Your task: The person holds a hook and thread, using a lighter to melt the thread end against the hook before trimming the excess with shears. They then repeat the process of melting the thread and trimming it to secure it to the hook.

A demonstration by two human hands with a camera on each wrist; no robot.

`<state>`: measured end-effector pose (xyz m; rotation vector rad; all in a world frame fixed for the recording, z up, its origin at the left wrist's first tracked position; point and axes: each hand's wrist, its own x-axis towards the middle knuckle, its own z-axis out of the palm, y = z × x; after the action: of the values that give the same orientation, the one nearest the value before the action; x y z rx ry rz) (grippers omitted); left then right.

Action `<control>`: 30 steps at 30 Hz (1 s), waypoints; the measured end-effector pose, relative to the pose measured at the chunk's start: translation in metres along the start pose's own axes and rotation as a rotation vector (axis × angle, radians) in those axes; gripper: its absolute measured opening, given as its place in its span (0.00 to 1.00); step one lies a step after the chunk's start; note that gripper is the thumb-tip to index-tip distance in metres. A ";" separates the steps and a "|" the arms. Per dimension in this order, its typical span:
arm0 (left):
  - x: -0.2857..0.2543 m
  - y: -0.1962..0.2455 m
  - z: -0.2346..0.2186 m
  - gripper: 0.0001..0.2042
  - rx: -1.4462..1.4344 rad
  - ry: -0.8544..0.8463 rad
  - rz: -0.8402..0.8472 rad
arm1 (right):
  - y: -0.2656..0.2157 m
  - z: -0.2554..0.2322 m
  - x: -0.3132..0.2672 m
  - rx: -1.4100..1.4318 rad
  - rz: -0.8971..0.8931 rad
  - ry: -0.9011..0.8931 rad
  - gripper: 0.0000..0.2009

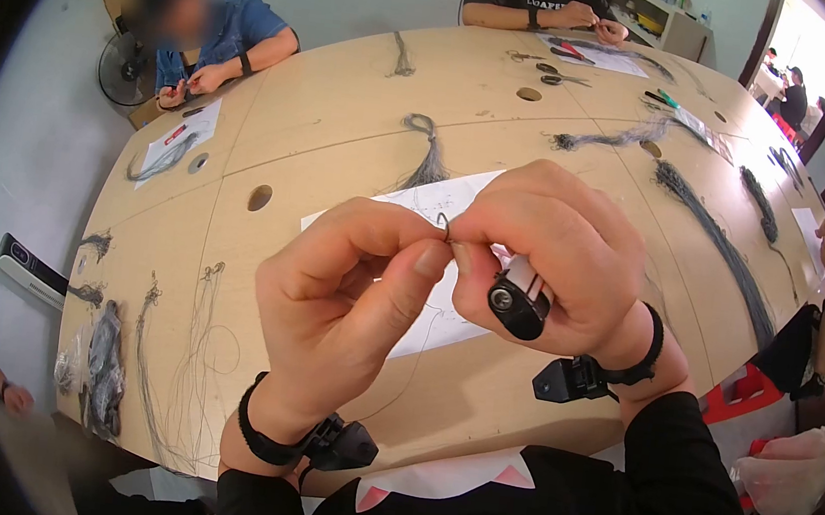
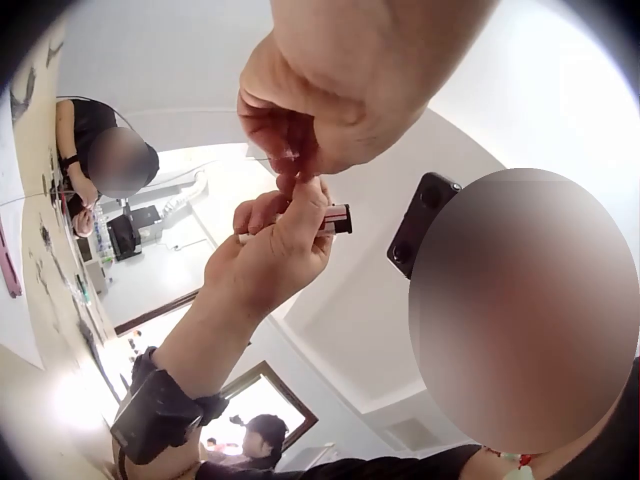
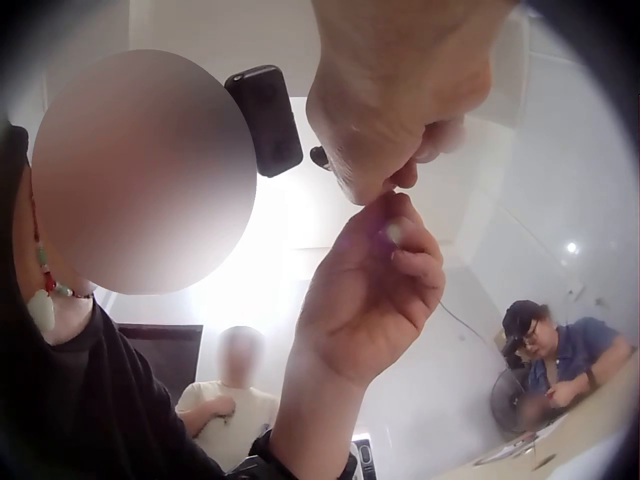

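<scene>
Head view, step: a thin wire [image 1: 445,226] is being pinched into a small loop above the table [image 1: 348,110], between the left hand [image 1: 348,296] and the right hand [image 1: 553,262]; a judgement.
Head view, grip: both thumbs and forefingers are pressed together on the wire; a black lighter [image 1: 518,304] is tucked in the right palm.
Left wrist view: the lighter [image 2: 335,220] is seen held under curled right fingers.
Right wrist view: the left fingertips [image 3: 395,225] are closed; the wire cannot be made out.
Next move: a steady pinch is judged necessary.

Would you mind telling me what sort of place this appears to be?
Probably a small workshop for hand assembly: a large shared wooden table strewn with wire bundles, scissors, and seated workers, while both hands pinch a thin wire loop.
</scene>
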<state>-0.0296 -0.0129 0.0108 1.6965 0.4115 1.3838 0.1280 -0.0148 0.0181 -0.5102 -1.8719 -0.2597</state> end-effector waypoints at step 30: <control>-0.004 0.000 0.007 0.03 -0.100 -0.018 -0.102 | 0.003 -0.001 -0.001 0.086 -0.004 -0.017 0.08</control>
<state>-0.0241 -0.0188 0.0080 1.5839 0.4065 1.2926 0.1306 -0.0131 0.0171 -0.4510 -1.8923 -0.1774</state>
